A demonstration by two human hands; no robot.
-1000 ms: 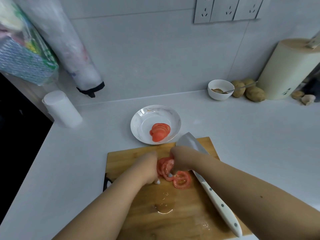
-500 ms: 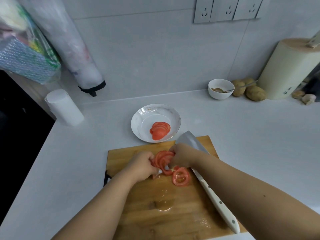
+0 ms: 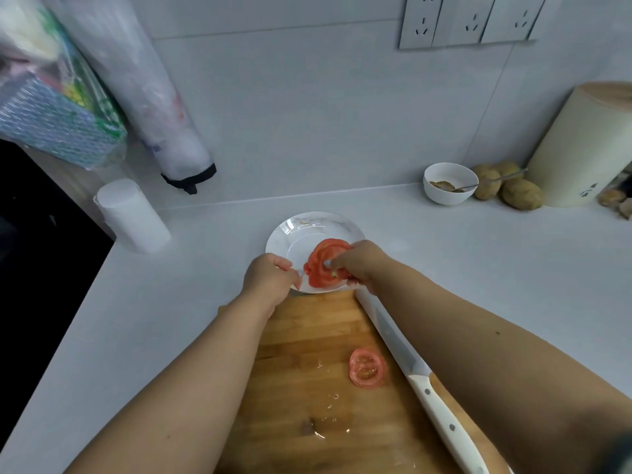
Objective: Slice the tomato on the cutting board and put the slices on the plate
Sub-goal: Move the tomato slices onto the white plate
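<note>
Left hand [image 3: 270,278]: curled at the near-left rim of the plate [image 3: 309,222]; whether its fingers pinch the rim or a slice cannot be told. Slices [image 3: 323,265]: fanned stack over the plate, right hand [image 3: 359,263] pinching them from the right. One slice [image 3: 367,367] lies flat on the board [image 3: 301,388]. Knife [image 3: 431,395] lies on the board's right side, partly under the right forearm, handle toward the viewer

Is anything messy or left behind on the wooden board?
Yes. One tomato slice lies alone on the cutting board beside the knife, while the other slices are over the plate. Small wet juice patches also dot the board.
</note>
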